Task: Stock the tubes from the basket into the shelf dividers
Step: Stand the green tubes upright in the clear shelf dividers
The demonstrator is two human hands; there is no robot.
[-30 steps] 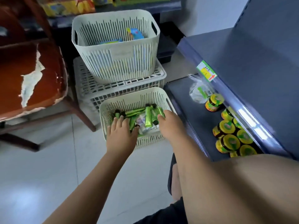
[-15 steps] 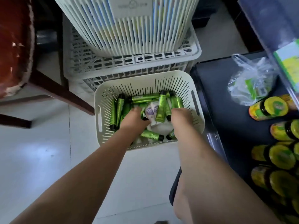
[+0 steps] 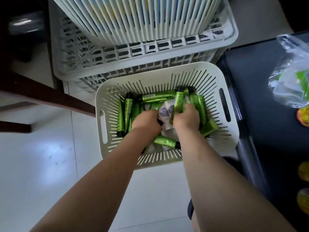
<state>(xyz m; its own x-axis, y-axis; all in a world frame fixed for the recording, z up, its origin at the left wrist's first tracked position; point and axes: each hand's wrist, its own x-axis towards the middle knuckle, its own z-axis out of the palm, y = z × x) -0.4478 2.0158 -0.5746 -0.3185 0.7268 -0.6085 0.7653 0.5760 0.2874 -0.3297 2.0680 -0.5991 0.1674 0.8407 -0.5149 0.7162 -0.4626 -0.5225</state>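
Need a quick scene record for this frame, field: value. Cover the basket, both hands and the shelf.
basket: cream slatted basket on the floor, beside the dark shelf
contents: green tubes with black caps; a few white tubes with purple print
left hand: in the basket, fingers curled down among tubes; grip hidden
right hand: in the basket, grips green tubes
shelf items: plastic bag; yellow-lidded jars cut by the frame edge
stocked: no tubes seen on the visible shelf

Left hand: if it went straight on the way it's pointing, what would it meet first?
Probably the white tubes right beside the left hand, then green tubes and the far wall of the basket. Depth in the pile is unclear.
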